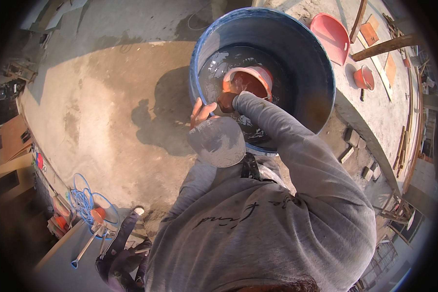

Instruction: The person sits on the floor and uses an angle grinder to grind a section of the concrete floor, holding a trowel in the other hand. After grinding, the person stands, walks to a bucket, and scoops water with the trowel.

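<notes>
I lean over a large blue tub [321,73] with dark water in its bottom. Inside it, a red bucket [265,78] lies tilted, its pale rim toward me. My right hand [227,101] reaches in and is closed at the bucket's near rim; its fingertips are partly hidden. Just outside the tub's left rim is my left hand [201,113], with a few fingers showing above a grey, rounded, smeared piece [218,142]. That piece covers the palm and seems held there; its kind I cannot make out.
A pink-red basin [330,38] and a small red bucket [364,78] stand on the raised concrete at right, near wooden poles [385,47]. Broken blocks [354,137] lie by its edge. At lower left are a coiled blue hose [82,202] and another person's leg [125,231].
</notes>
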`<state>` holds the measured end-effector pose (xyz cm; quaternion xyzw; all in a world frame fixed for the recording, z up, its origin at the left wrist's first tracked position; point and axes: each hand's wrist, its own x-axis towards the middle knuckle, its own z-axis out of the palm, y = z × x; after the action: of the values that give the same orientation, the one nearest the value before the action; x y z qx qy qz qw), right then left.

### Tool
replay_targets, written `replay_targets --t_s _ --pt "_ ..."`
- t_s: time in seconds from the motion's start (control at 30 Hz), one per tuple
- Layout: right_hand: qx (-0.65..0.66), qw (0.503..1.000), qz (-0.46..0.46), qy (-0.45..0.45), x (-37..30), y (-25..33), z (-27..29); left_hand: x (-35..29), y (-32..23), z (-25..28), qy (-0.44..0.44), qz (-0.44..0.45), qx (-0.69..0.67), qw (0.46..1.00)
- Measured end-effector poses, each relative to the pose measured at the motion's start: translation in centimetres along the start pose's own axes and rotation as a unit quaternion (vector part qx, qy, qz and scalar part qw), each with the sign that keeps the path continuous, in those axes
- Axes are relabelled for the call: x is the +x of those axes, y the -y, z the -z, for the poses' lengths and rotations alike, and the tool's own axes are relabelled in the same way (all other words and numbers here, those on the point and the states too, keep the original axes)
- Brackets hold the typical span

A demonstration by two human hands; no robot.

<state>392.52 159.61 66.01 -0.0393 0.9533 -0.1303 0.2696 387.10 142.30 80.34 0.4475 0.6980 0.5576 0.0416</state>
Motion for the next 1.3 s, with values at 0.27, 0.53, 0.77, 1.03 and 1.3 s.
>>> replay_targets --t_s 0.27,0.53,0.77,1.03,1.3 --pt "0.080 0.989 -0.089 -0.091 -0.6 -0.1 0.8 0.1 3.6 0.4 0.056 -0.093 -0.069 0.992" --pt "0.257 0.903 -0.172 -0.299 -14.6 -0.7 12.5 2.0 2.2 0.3 0.059 -0.167 -0.099 0.979" --pt "0.182 0.791 -0.140 -0.568 -26.5 5.5 23.9 1.7 -3.4 1.6 0.006 -0.140 0.006 0.990" --pt "0.194 0.700 -0.175 -0.664 -44.1 13.6 27.1 0.1 -1.8 -0.3 0.012 -0.097 -0.077 0.992" --pt "0.139 0.642 -0.297 -0.693 -59.1 20.9 18.7 0.2 -4.5 0.8 -0.006 -0.022 -0.016 1.000"
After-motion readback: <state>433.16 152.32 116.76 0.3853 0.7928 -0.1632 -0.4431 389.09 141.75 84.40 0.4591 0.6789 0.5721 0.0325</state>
